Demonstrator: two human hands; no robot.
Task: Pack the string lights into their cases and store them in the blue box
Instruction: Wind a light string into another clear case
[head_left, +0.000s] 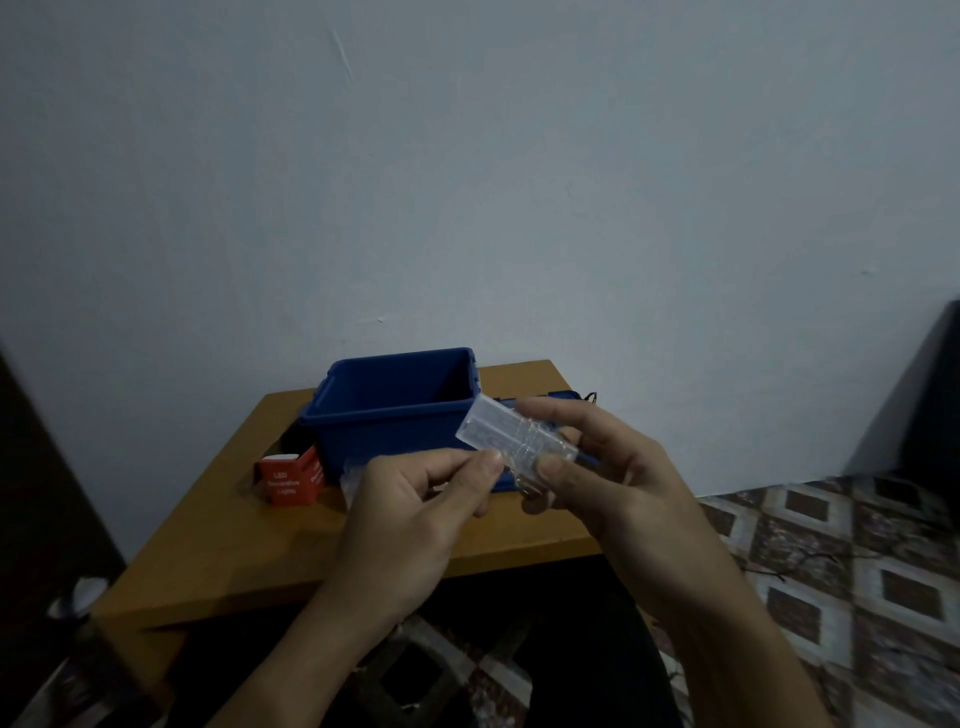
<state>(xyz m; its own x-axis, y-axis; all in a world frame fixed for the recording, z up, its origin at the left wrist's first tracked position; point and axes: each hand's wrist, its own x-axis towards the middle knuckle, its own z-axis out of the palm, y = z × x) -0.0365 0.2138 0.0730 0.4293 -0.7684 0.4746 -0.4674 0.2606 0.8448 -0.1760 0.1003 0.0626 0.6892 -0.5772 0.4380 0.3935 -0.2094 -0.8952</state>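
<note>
Head view: right hand (618, 467) grips the clear case (493, 428) in curled fingers; left hand (415, 504) pinches its edge.

table (218, 545): wooden, set against the wall | wall (467, 182): plain, pale grey, scuffed | floor (857, 571): patterned tiles with dark squares | dark object (930, 405): right edge, by the wall

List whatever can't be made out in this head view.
Head view only.
The blue box hides its floor behind its near wall, so its contents are unknown.
The clear case in the right hand is dim and blurred, and the grip covers its right end.
Whether the left hand pinches a wire or the case is too fine to tell.
The red carton has print blurred beyond LED.
</note>
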